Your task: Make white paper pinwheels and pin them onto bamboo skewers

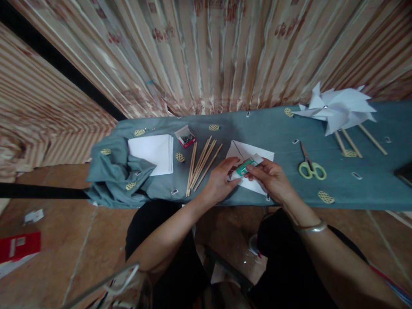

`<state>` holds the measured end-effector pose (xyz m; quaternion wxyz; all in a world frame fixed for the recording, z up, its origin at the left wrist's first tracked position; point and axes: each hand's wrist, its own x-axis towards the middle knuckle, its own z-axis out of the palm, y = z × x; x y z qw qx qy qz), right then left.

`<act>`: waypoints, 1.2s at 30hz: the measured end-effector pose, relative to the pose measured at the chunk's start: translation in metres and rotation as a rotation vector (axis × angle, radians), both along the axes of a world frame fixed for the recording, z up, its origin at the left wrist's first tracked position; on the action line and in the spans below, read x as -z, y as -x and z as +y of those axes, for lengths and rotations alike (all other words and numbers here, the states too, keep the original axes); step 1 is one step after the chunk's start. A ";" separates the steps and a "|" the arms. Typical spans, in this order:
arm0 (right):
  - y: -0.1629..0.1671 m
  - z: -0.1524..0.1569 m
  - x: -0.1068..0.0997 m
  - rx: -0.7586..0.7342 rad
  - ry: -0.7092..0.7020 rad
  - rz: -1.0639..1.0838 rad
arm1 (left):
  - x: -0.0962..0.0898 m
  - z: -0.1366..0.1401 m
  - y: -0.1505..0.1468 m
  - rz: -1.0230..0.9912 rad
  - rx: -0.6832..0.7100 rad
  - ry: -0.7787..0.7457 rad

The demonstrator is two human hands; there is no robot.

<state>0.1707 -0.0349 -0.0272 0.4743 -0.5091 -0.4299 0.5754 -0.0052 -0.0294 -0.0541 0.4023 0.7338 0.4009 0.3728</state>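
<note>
A white and green glue stick (245, 168) is held at a slant between my two hands. My right hand (268, 175) grips its upper end with the thumb on the green label. At its lower end, the fingers of my left hand (224, 176) are curled around the tip, which they partly hide. Below both hands lies a white paper square (261, 153) with a diagonal line or cut at its far left corner. To the left of my left hand several thin wooden sticks (203, 165) are spread on the cloth.
A small red and white box of metal pins (186, 138) stands behind the sticks, with a paper stack (151, 150) farther left. Green-handled scissors (311, 168) lie right of my hands. Finished white paper pinwheels (337, 107) rest at the back right. A pleated curtain (206, 56) borders the table.
</note>
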 end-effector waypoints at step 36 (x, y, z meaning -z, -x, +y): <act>-0.068 -0.003 0.007 0.199 -0.237 -0.305 | -0.045 -0.001 0.092 0.740 -0.312 -0.468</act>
